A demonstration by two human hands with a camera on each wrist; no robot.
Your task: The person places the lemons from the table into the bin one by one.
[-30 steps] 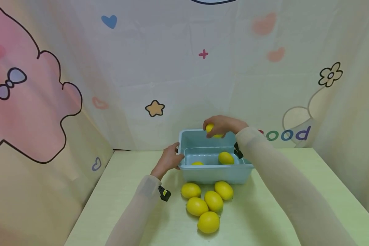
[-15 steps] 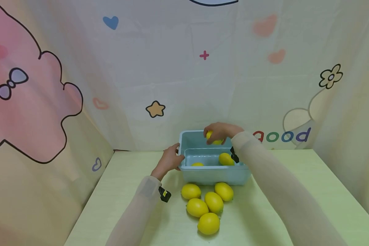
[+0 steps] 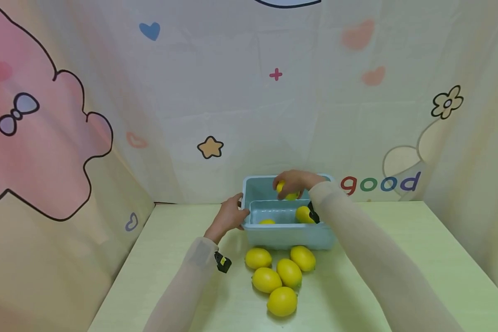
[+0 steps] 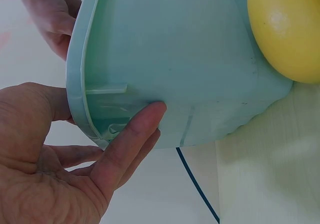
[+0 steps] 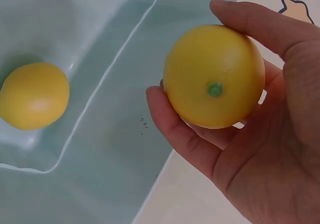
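Lemons [image 3: 289, 273] in and before a light-blue bin [image 3: 292, 237], its left rim gripped by the left hand [image 3: 231, 213], one lemon [image 3: 267, 222] partly hidden inside, five clustered on the tabletop [image 3: 191, 219] in front, a grasped lemon [image 5: 212, 74] held over the bin by the right hand [image 3: 294, 180], another lying inside at right

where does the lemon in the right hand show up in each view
Head: the held lemon is right of centre, below mid-height, in the right hand.
Left wrist: not visible; another lemon, outside the light blue box, is at upper right.
Right wrist: the held lemon is right of centre, above mid-height.
Shared landmark: the light blue box, in all three views.
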